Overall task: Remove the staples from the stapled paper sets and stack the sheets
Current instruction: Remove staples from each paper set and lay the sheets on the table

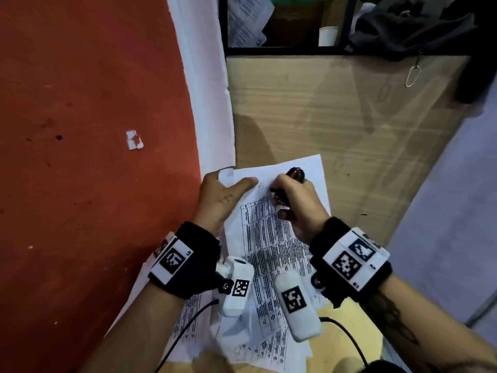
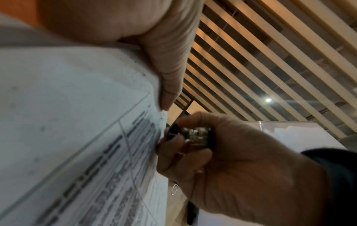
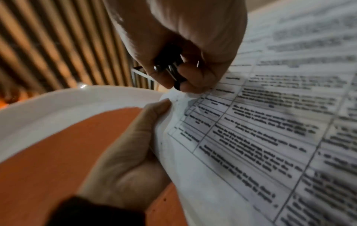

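Observation:
A stapled paper set (image 1: 271, 238) printed with tables is held up over the desk edge. My left hand (image 1: 228, 195) pinches its top left corner, thumb on the front of the sheet (image 3: 251, 137). My right hand (image 1: 293, 203) grips a dark staple remover (image 1: 295, 175) and presses its tip against the paper near that corner. In the left wrist view the staple remover (image 2: 193, 136) sits in the right hand's curled fingers at the paper's edge (image 2: 96, 137). In the right wrist view the remover's metal claws (image 3: 170, 68) point down at the corner. The staple itself is not visible.
More printed sheets (image 1: 242, 340) lie under the wrists on the wooden desk (image 1: 336, 117). An orange floor (image 1: 80, 130) with a paper scrap (image 1: 134, 140) is at left. A shelf at the back holds papers, a white cup (image 1: 327, 35) and dark cloth (image 1: 416, 25).

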Motion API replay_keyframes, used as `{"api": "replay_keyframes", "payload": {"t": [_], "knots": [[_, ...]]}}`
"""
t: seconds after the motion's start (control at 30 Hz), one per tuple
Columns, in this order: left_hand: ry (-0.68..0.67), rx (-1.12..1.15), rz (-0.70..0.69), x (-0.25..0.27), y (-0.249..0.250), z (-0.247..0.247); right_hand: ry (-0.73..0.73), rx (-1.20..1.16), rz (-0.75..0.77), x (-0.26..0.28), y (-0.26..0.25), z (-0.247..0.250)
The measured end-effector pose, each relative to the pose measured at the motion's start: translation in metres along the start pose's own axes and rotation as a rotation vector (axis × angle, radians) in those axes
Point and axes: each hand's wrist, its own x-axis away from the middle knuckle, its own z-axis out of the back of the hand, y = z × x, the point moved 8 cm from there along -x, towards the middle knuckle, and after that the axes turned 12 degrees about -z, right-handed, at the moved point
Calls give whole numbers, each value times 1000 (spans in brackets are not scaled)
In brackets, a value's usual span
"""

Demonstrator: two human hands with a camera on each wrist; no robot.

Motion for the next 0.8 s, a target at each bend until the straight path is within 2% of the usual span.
{"api": "replay_keyframes", "payload": {"t": [0.1, 0.3, 0.57, 0.73, 0.8], "knots": [[-2, -26, -26, 1, 2, -2, 23, 169, 109, 1, -6, -10], [9, -20, -43, 2, 2, -1, -8, 124, 23, -1, -1, -10], [-33, 91, 23, 6, -1, -6, 65, 214, 40, -5, -6, -5], [-8, 137, 119, 1, -7, -4, 159, 231, 117, -8, -4, -5], [27, 124, 107, 3, -6, -3, 229, 248, 158, -5, -5, -7]]}}
